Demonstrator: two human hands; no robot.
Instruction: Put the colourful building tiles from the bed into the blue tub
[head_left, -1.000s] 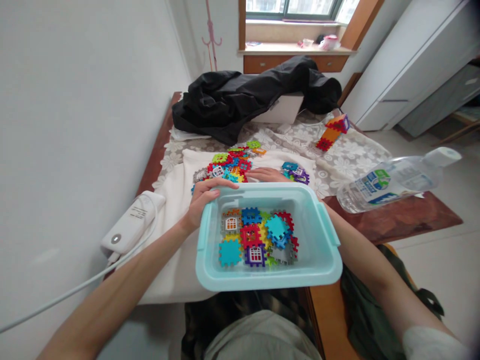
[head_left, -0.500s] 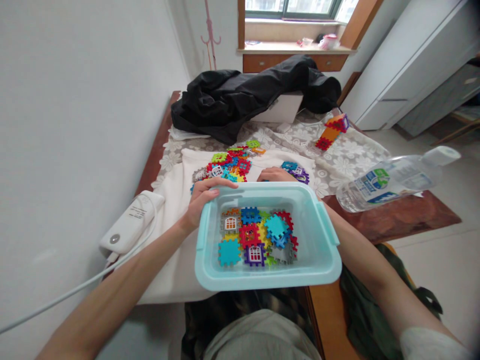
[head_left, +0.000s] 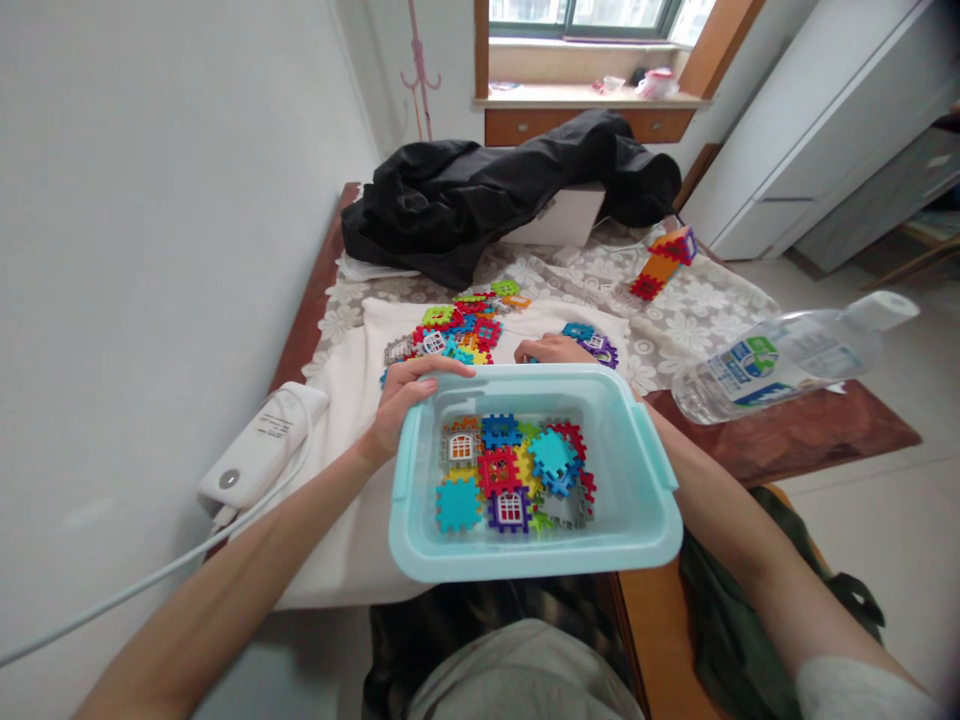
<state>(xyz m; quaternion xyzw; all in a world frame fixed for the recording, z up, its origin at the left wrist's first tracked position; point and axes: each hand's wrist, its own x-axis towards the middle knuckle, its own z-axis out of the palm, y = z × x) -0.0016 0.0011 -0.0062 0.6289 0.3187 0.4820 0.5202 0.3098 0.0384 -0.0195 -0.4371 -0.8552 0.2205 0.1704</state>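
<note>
A light blue plastic bin (head_left: 637, 500) stands at the near edge of the table, tilted toward me. Inside it lie several square interlocking plastic tiles (head_left: 499, 470) in red, blue, yellow, purple and grey. My left hand (head_left: 405, 395) grips the bin's far left corner, fingers over the rim. Beyond the far rim is my right hand (head_left: 555, 348), its fingers bent and partly hidden by the bin; what it holds, if anything, does not show. A heap of tiles (head_left: 457, 325) lies behind the bin to the left. A smaller group of tiles (head_left: 600, 345) is beside my right hand.
A clear plastic bottle (head_left: 780, 360) lies to the right. Farther back stands a small assembled tile piece (head_left: 664, 265). Black cloth (head_left: 517, 185) covers a white box (head_left: 559, 220) at the far end. A white power bank (head_left: 262, 440) with a cable sits by the left wall.
My right hand has shifted very slightly behind the bin. The bin, my left hand and the tiles stay where they were.
</note>
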